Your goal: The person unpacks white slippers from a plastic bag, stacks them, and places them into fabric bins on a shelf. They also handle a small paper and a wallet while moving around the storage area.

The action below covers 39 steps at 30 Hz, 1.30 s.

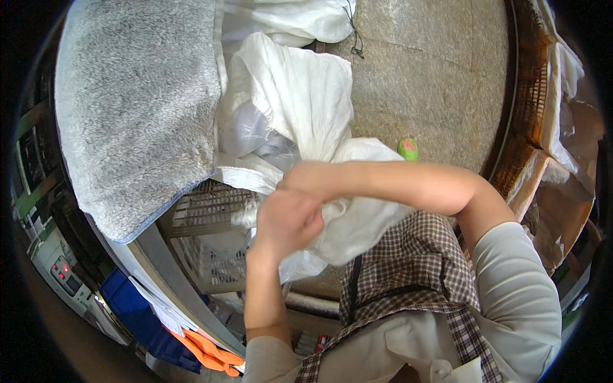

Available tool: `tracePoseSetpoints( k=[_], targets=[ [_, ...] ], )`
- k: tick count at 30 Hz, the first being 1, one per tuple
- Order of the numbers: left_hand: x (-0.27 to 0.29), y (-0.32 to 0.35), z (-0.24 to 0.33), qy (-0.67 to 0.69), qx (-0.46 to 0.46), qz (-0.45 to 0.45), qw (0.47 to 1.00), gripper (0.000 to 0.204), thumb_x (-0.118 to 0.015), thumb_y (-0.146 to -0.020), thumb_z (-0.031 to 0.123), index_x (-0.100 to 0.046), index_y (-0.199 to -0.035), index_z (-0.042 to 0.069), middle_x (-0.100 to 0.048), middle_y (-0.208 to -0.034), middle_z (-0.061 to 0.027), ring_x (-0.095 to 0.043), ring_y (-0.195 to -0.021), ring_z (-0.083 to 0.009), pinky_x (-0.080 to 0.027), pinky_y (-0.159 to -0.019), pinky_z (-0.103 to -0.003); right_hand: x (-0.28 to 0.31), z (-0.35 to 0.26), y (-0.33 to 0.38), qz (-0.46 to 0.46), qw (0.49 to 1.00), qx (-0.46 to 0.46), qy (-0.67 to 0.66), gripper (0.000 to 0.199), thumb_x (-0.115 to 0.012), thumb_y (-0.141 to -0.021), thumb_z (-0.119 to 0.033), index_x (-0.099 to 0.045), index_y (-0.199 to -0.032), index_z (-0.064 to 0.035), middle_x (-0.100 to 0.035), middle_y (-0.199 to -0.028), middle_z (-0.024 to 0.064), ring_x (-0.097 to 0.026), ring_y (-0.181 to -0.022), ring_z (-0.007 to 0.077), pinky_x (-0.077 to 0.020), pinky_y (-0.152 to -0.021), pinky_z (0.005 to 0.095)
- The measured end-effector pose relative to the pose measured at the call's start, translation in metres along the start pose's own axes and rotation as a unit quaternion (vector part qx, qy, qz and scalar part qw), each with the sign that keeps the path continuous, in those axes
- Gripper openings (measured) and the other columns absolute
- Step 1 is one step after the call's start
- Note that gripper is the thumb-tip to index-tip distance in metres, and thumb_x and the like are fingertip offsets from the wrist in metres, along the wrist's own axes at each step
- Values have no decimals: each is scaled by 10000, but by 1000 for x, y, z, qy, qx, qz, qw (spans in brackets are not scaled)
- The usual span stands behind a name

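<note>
Gripping a white sack: left hand and right hand, both clenched on its gathered mouth (fingers mostly hidden in cloth). Sack stands on the floor beside a grey blanket; white crate just below.

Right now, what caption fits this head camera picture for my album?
Both hands, left and right, grip a white woven sack beside a fluffy grey blanket and a white plastic crate.
</note>
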<state>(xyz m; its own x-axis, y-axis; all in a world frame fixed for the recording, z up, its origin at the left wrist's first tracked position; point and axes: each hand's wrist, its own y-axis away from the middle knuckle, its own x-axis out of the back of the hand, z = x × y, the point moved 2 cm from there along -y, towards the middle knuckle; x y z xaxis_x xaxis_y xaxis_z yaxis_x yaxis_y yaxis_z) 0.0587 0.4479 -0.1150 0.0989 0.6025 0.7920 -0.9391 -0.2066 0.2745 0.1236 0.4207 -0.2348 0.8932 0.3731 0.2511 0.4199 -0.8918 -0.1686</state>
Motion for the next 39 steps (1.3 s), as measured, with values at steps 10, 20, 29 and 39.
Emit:
tracePoseSetpoints(
  k=[10,20,29,39],
  targets=[
    [-34,13,-58,114,95,143,979,240,-606,-791,28,-559,-1025,51,-623,-887,-104,-591,-796,-234,-480,-715,-329,41,3,21,-123,972,-135,148,280,-593,-708,-139,-596,-968,-34,-638,-803,190,-618,-785,375,-487,-660,436],
    [-63,-7,-105,687,307,366,548,354,-547,-883,327,-434,-1129,98,-529,-1038,-106,-545,-888,-188,-461,-791,-335,49,39,15,34,930,-264,-254,429,-647,-788,-345,-645,-818,83,-627,-736,157,-562,-687,227,-440,-661,349],
    [-88,-15,-68,-125,205,266,934,587,-782,-603,208,-511,-1099,50,-465,-1146,-145,-486,-965,-316,-448,-790,-415,54,57,-6,86,864,-384,-314,335,-547,-770,-202,-605,-885,107,-616,-823,136,-540,-730,186,-439,-665,349],
    [-94,-25,-104,362,346,-67,863,484,-637,-615,31,-540,-1088,-5,-595,-1029,-75,-584,-879,-208,-481,-773,-322,54,39,36,37,885,-67,459,219,-589,-725,-204,-504,-877,-72,-610,-696,10,-623,-728,176,-394,-760,357]
  ],
)
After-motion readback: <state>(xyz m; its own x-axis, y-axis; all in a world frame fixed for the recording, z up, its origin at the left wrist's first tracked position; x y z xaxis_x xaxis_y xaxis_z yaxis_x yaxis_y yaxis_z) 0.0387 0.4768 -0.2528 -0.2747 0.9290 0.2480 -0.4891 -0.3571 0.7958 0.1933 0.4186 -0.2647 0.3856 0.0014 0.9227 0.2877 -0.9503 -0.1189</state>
